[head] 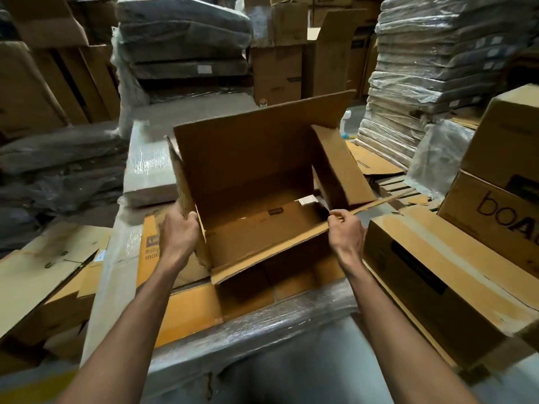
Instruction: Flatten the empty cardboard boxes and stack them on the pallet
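We hold both bare forearms out ahead, rising from the near corners and converging slightly toward the far side. Our left hand (179,231) shows its back, fingers curled round the left wall edge of the open cardboard box (248,158). Our right hand (347,233) sits level with it, thumb and fingertips pinching the box's near flap at its right end.

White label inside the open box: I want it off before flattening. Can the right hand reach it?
Probably yes: the right hand pinches the edge of the open box, close to the white label, nothing between them.
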`<state>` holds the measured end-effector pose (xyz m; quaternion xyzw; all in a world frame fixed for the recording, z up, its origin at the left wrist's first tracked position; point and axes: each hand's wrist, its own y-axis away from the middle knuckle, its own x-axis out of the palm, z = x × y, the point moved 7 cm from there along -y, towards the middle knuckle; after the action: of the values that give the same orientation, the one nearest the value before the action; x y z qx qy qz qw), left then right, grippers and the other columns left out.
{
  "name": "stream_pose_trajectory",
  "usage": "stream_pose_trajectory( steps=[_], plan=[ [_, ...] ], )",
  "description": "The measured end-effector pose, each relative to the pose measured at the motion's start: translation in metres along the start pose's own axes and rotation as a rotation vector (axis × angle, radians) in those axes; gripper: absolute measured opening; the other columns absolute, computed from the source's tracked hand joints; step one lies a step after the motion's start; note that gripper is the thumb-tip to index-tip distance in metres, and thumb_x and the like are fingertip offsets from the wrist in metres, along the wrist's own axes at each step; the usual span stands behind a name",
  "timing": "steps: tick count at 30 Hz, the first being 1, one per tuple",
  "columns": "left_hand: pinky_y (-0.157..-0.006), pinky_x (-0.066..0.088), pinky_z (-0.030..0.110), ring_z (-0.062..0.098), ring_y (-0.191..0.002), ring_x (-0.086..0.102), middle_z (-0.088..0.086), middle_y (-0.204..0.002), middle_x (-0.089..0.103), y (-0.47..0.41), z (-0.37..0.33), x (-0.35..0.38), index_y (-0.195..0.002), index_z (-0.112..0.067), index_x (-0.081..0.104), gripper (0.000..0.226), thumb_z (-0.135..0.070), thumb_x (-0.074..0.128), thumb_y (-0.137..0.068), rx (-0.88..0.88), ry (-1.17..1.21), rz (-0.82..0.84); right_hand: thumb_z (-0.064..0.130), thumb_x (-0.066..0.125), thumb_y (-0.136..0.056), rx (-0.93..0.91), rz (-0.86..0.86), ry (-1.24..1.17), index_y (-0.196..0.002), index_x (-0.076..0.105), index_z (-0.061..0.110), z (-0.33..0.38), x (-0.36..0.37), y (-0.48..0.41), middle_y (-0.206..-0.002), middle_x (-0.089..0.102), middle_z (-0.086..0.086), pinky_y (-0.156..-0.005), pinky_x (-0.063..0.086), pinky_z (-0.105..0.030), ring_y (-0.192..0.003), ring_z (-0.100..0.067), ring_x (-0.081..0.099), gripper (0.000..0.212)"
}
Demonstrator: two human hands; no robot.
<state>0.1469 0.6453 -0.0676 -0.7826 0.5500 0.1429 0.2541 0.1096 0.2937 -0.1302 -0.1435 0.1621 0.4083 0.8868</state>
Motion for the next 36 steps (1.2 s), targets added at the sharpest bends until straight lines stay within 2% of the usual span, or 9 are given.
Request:
stream_pose_trajectory(
  steps=[5, 9, 14, 19, 22, 26, 30, 33, 36],
  plan=[
    [-0.066, 0.048, 0.024, 0.007, -0.080, 0.059, -0.006, -0.118, 0.061, 0.018, -0.033, 0.007, -0.149, -0.021, 0.048, 0.044, -0.010, 0.045, -0.107, 0.137, -0.006, 0.178, 0.021, 0.048, -0.103, -0.097, 0.048, -0.004, -0.094, 0.072, 0.011, 0.031, 0.006, -0.020, -0.087, 0.069, -0.006, -0.057, 0.042, -0.022, -0.078, -0.015, 0.061, 0.028],
    [-0.075, 0.053, 0.040, 0.033, -0.098, 0.066, 0.009, -0.108, 0.067, 0.029, -0.058, 0.004, -0.117, -0.025, 0.057, 0.021, -0.011, 0.044, -0.107, 0.153, -0.052, 0.275, 0.022, 0.046, -0.103, -0.142, 0.077, -0.028, -0.095, 0.074, 0.010, 0.060, 0.009, -0.035, -0.088, 0.071, -0.008, -0.062, 0.052, -0.030, -0.083, -0.021, 0.066, 0.031],
    [-0.082, 0.058, 0.044, 0.023, -0.096, 0.068, 0.003, -0.112, 0.069, 0.041, -0.087, -0.013, -0.124, -0.025, 0.060, 0.024, -0.012, 0.052, -0.104, 0.132, 0.012, 0.489, 0.016, 0.046, -0.098, -0.278, 0.096, 0.066, -0.084, 0.076, 0.007, 0.116, 0.003, -0.047, -0.083, 0.073, -0.010, -0.062, 0.049, -0.029, -0.071, -0.016, 0.062, 0.033],
    [-0.084, 0.055, 0.036, 0.015, -0.095, 0.070, -0.006, -0.104, 0.073, 0.047, -0.116, -0.003, -0.121, -0.030, 0.064, 0.028, -0.012, 0.057, -0.102, 0.157, -0.069, 0.693, 0.025, 0.046, -0.088, -0.370, 0.218, 0.106, -0.075, 0.074, 0.006, 0.172, 0.014, -0.051, -0.076, 0.072, -0.013, -0.069, 0.062, -0.051, -0.072, -0.031, 0.071, 0.036],
    [-0.092, 0.057, 0.039, 0.013, -0.096, 0.073, -0.006, -0.103, 0.077, 0.049, -0.126, 0.011, -0.124, -0.028, 0.070, 0.033, -0.009, 0.060, -0.099, 0.178, -0.135, 0.736, 0.028, 0.050, -0.094, -0.387, 0.280, 0.116, -0.081, 0.071, 0.001, 0.192, 0.025, -0.042, -0.083, 0.072, -0.018, -0.073, 0.061, -0.046, -0.078, -0.035, 0.072, 0.037],
    [-0.090, 0.059, 0.048, 0.020, -0.095, 0.074, 0.001, -0.099, 0.078, 0.051, -0.117, 0.029, -0.112, -0.020, 0.075, 0.023, -0.012, 0.062, -0.095, 0.135, -0.116, 0.762, 0.053, 0.052, -0.096, -0.436, 0.306, 0.312, -0.069, 0.062, 0.013, 0.198, 0.036, -0.024, -0.075, 0.065, -0.007, -0.068, 0.054, -0.033, -0.068, -0.023, 0.064, 0.049],
    [-0.086, 0.061, 0.049, 0.022, -0.093, 0.074, 0.004, -0.099, 0.077, 0.054, -0.105, 0.036, -0.116, -0.020, 0.073, 0.029, -0.007, 0.060, -0.095, 0.127, -0.140, 0.736, 0.019, 0.056, -0.087, -0.405, 0.308, 0.389, -0.075, 0.068, 0.007, 0.186, 0.044, -0.019, -0.076, 0.069, -0.008, -0.065, 0.063, -0.037, -0.070, -0.025, 0.070, 0.021],
    [-0.089, 0.059, 0.046, 0.019, -0.091, 0.073, 0.005, -0.096, 0.077, 0.061, -0.103, 0.034, -0.109, -0.018, 0.076, 0.026, -0.006, 0.055, -0.098, 0.139, -0.094, 0.714, 0.006, 0.050, -0.093, -0.405, 0.276, 0.390, -0.071, 0.063, 0.006, 0.170, 0.050, -0.016, -0.065, 0.057, -0.003, -0.046, 0.047, -0.025, -0.060, -0.022, 0.059, 0.026],
    [-0.091, 0.056, 0.044, 0.014, -0.100, 0.070, -0.004, -0.105, 0.076, 0.070, -0.093, 0.031, -0.114, -0.027, 0.075, 0.025, -0.032, 0.053, -0.104, 0.158, 0.027, 0.734, 0.004, 0.045, -0.097, -0.414, 0.239, 0.427, -0.065, 0.054, 0.010, 0.159, 0.053, -0.018, -0.060, 0.050, -0.001, -0.040, 0.034, -0.020, -0.051, -0.015, 0.050, 0.034]
  ],
)
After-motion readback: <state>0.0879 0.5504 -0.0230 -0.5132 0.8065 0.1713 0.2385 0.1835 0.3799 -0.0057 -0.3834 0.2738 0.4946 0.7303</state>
